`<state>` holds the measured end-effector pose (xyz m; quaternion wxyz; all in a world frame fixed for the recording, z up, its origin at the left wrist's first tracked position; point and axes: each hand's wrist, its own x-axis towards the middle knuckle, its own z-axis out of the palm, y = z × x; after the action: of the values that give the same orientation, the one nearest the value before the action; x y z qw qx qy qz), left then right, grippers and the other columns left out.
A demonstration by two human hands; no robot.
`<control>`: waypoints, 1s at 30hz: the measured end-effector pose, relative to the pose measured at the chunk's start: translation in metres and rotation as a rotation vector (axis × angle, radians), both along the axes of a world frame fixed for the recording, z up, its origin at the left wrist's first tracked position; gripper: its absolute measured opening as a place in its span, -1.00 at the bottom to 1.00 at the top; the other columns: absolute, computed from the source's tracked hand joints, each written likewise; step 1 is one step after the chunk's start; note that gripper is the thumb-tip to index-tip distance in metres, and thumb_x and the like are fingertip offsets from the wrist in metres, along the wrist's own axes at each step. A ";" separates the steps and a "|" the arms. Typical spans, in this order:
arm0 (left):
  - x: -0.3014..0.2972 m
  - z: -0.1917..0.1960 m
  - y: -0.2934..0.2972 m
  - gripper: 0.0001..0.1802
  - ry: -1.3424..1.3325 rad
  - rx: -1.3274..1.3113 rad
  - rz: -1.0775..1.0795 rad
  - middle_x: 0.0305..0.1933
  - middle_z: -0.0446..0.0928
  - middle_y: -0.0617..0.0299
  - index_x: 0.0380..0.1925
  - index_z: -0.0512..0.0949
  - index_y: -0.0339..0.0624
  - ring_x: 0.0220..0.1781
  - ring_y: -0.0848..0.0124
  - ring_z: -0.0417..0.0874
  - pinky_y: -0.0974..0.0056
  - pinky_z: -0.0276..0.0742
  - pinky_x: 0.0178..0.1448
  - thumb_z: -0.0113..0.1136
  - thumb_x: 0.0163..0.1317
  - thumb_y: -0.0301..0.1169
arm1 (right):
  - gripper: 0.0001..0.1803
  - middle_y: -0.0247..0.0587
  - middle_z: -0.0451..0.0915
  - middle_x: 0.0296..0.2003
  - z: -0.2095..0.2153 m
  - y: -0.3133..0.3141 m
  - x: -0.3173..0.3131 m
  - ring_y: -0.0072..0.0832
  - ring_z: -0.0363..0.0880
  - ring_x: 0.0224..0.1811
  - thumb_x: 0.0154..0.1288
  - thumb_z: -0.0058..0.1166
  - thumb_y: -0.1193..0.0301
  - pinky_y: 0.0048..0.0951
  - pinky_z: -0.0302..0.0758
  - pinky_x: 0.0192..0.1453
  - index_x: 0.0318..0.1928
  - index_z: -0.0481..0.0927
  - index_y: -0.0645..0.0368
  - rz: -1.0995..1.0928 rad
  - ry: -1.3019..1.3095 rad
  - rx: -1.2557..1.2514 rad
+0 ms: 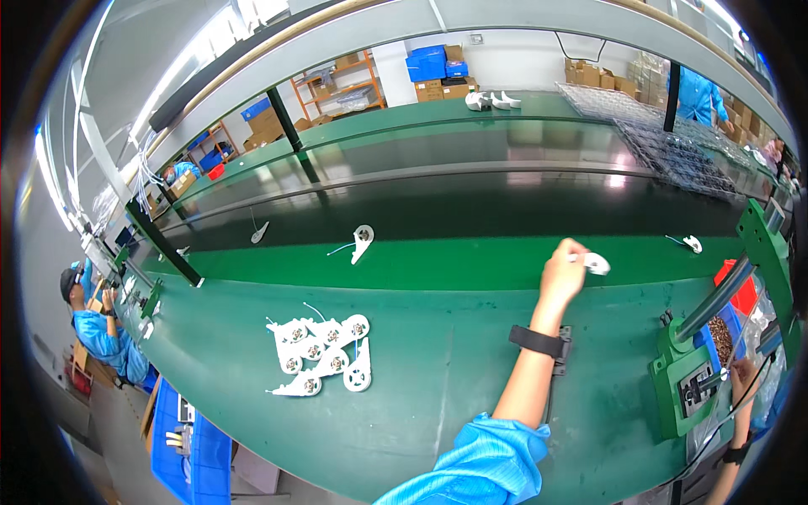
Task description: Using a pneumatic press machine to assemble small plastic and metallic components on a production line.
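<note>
Your left hand [562, 273] was stretched well out over the green counter [454, 370], fingers [575, 250] clenched on a small white plastic part [597, 263], held at the near edge of the dark conveyor belt [471, 210]. A dark band [539, 342] sat on that wrist, blue sleeve [488, 463] pushed up to the elbow. Your right hand [742, 370] was low at the right edge, beside the green fixture [686, 379]; its fingers were touching a thin rod or wire there, but whether they were closed on it, you could not tell from this view. A cluster of white parts [324, 353] with round hubs lay on the counter to your left, well apart from either hand. One more white part [362, 241] with a thin wire lay at the belt's edge, another [692, 243] further right. A blue bin of small brown pieces [722, 337] sat beside the fixture. A person in blue [97, 324] worked at far left.
</note>
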<state>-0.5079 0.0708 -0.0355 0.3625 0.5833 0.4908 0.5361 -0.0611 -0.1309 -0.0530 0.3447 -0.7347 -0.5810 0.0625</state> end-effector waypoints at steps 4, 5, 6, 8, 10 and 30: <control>-0.003 -0.040 0.010 -0.35 0.411 -0.362 0.087 -0.03 0.39 -0.12 0.05 0.28 -0.26 0.06 0.04 0.36 0.06 0.27 0.13 0.20 -0.01 -0.16 | -0.83 -0.31 0.39 -0.41 -0.027 -0.013 0.024 -0.61 0.35 -0.38 0.10 0.03 0.53 -0.59 0.30 -0.28 -0.26 0.41 0.26 0.085 -0.164 0.184; 0.000 -0.029 0.008 -0.23 0.466 -0.245 0.111 0.05 0.31 -0.16 0.12 0.20 -0.25 0.13 -0.02 0.27 0.03 0.22 0.17 0.23 -0.05 -0.10 | -0.83 -0.33 0.37 -0.42 -0.029 -0.015 0.023 -0.62 0.32 -0.38 0.10 0.03 0.53 -0.60 0.29 -0.29 -0.26 0.41 0.26 0.067 -0.187 0.161; -0.005 -0.014 0.004 -0.09 0.523 -0.128 0.139 0.12 0.22 -0.20 0.19 0.12 -0.25 0.20 -0.08 0.18 0.01 0.17 0.21 0.26 -0.09 -0.03 | -0.84 -0.34 0.36 -0.43 -0.029 -0.017 0.018 -0.63 0.30 -0.39 0.11 0.02 0.53 -0.61 0.27 -0.30 -0.26 0.41 0.26 0.055 -0.206 0.138; -0.056 0.018 0.004 0.05 0.753 -0.149 0.056 0.18 0.13 -0.25 0.24 0.04 -0.21 0.23 -0.13 0.12 -0.01 0.13 0.25 0.28 -0.19 0.08 | -0.88 -0.38 0.34 -0.46 -0.029 -0.005 -0.004 -0.65 0.23 -0.45 0.11 0.00 0.55 -0.64 0.20 -0.37 -0.30 0.42 0.25 0.085 -0.149 0.214; -0.106 0.049 0.010 0.00 0.983 -0.277 -0.055 0.18 0.16 -0.21 0.21 0.12 -0.25 0.23 -0.10 0.16 0.02 0.17 0.24 0.27 -0.18 0.09 | -0.92 -0.40 0.34 -0.50 -0.010 -0.014 -0.024 -0.66 0.23 -0.47 0.10 0.00 0.55 -0.63 0.17 -0.41 -0.35 0.43 0.27 0.101 -0.161 0.152; -0.311 0.019 -0.064 -0.70 1.047 -0.545 0.242 -0.40 0.57 0.08 -0.43 0.54 -0.21 -0.29 0.22 0.59 0.23 0.46 -0.15 0.28 -0.12 -0.24 | -0.92 -0.19 0.38 -0.42 0.005 -0.040 -0.065 -0.44 0.37 -0.36 -0.05 0.01 0.62 -0.48 0.29 -0.23 -0.45 0.44 0.30 0.010 -0.050 0.097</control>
<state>-0.8192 0.0066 -0.0164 0.1454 0.5960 0.7866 0.0698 -0.1261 -0.1711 -0.0479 0.3649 -0.7156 -0.5954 0.0179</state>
